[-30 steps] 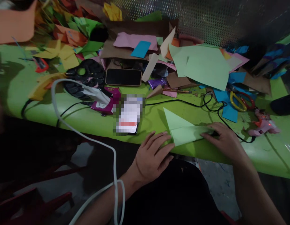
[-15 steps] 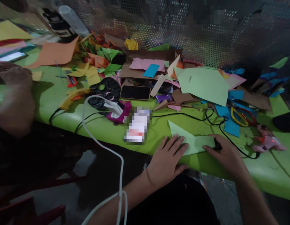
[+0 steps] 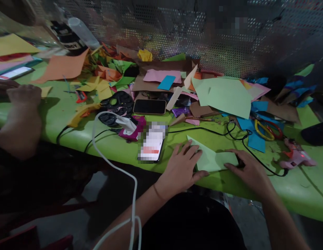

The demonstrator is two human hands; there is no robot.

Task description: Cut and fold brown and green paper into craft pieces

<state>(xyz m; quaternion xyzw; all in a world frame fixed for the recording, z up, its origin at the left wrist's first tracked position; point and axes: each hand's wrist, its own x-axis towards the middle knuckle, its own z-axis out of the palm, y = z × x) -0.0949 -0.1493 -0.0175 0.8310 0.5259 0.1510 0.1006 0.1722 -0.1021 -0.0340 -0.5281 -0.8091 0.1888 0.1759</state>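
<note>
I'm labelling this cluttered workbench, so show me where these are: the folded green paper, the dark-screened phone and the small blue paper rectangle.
Folded green paper (image 3: 212, 161): head view, its exposed middle.
Dark-screened phone (image 3: 150, 107): head view, middle of its screen.
Blue paper rectangle (image 3: 166, 82): head view, centre of its face.

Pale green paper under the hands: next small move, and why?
I'd probably sweep the left hand rightward across the pale green paper, pressing it flat: its fingers rest on the paper's left part, the right hand holds the right end, and the middle lies uncovered between them.
</note>
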